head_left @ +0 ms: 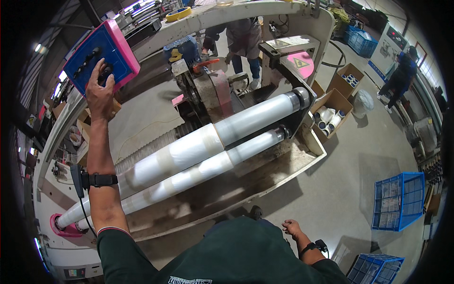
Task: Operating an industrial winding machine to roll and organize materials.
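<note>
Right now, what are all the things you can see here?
control box: one, blue with pink edge, upper left
long rolls: two, whitish, side by side on the machine, middle
machine frame: one, cream, arching over the top
tape ring: one, yellow, on the frame
crates: three, blue, on the floor, right
cardboard boxes: two, brown, holding white tubes
other people: two, far side
left hand: on the control box
right hand: lowered, holding nothing

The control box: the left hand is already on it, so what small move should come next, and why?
Probably press one button with the left hand, which rests on the control box knobs. The white rolls sit mounted on the machine, and the right hand hangs free, away from them.
</note>
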